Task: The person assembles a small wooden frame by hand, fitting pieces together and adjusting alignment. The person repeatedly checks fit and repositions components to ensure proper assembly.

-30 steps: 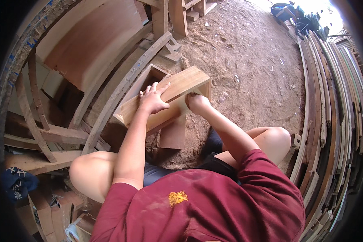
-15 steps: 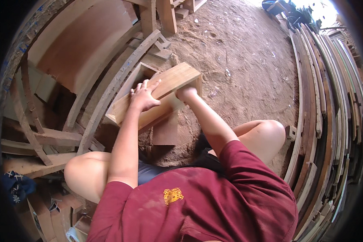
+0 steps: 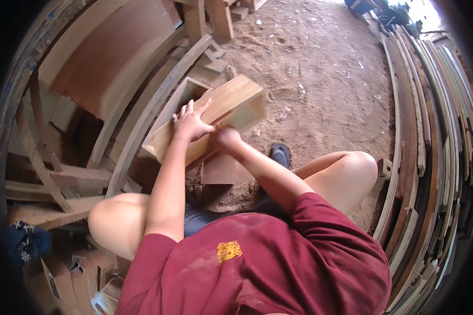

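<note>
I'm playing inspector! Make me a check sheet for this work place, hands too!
Surface: dusty brown ground, scattered pale bits
Things in hand: pale wooden box, lying slantwise
Clutter: patterned blue cloth, lower left; small wooden block, right of the knee
Hands: left hand spread on the box; right hand blurred at its near side, grip unclear
Cables: nothing seen
Surroundings: long planks right; wooden frame left

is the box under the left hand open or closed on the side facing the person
Open: below its top plank, the wooden box shows its recessed inside near the right end.
</note>
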Demonstrator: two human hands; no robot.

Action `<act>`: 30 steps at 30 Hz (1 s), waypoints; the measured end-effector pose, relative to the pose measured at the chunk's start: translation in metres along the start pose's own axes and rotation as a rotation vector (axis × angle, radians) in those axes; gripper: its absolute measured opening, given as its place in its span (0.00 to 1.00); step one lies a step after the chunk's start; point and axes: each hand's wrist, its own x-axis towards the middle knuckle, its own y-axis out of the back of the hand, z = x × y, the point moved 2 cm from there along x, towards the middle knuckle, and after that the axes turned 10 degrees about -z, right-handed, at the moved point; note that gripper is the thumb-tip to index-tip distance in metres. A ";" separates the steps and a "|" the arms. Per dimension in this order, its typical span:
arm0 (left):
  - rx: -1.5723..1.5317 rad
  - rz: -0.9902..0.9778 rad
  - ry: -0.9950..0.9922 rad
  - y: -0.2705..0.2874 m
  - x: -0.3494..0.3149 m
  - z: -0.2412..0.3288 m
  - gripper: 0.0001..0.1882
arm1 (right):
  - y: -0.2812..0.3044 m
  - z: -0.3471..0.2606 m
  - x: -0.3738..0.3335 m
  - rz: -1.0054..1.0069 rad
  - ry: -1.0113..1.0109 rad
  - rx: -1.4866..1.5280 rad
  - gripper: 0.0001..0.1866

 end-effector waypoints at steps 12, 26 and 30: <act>-0.168 0.038 0.196 -0.014 0.004 0.008 0.56 | -0.016 -0.029 -0.048 0.207 0.333 0.065 0.28; 0.082 0.232 0.166 -0.052 -0.020 0.060 0.54 | -0.080 -0.077 -0.083 0.053 0.341 0.101 0.30; 0.067 0.203 0.186 -0.045 -0.011 0.059 0.53 | -0.038 -0.043 -0.078 0.034 -0.001 0.304 0.31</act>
